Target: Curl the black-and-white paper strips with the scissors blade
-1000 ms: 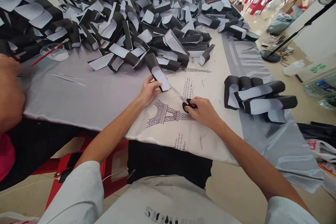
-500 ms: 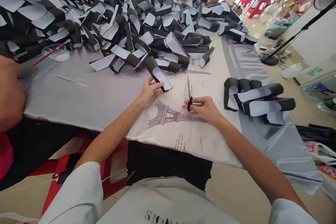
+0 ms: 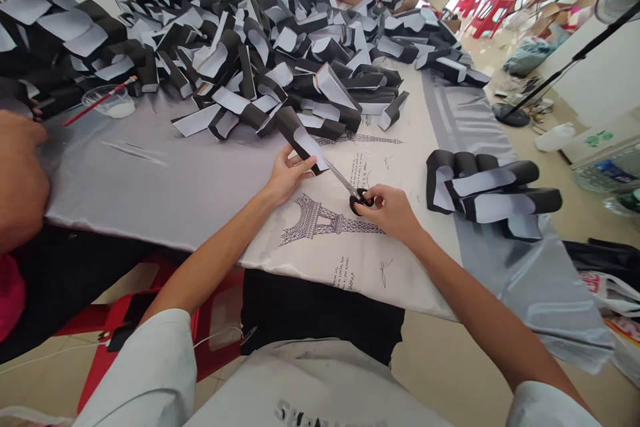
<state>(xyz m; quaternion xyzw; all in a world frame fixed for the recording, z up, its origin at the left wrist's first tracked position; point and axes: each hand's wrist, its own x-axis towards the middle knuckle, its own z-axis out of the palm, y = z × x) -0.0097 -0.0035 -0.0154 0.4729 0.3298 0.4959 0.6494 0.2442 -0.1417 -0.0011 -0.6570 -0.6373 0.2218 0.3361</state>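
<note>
Between the thumb and fingers of my left hand [image 3: 290,175] is a folded black-and-white paper piece [image 3: 306,145], tilted with its near end toward me. My right hand [image 3: 393,210] grips a pair of scissors [image 3: 361,199] by the black handles. The blades point up and left, their tips at the near end of the paper piece; whether they touch it I cannot tell. Beneath both hands lies a pale tablecloth [image 3: 410,267] printed with a tower. A big heap of similar paper pieces [image 3: 240,100] covers the far part of the table.
To my right sits a small stack of paper pieces [image 3: 500,190]. A clear cup [image 3: 107,103] with white contents and a red stick across it stands at left, near another person's arm [image 3: 20,173]. Two people sit across the table. A black lamp stand [image 3: 550,77] rises at right.
The scissors have swung from pointing away from me to pointing left, bringing their tips to the near end of the paper piece. My left hand has barely moved.
</note>
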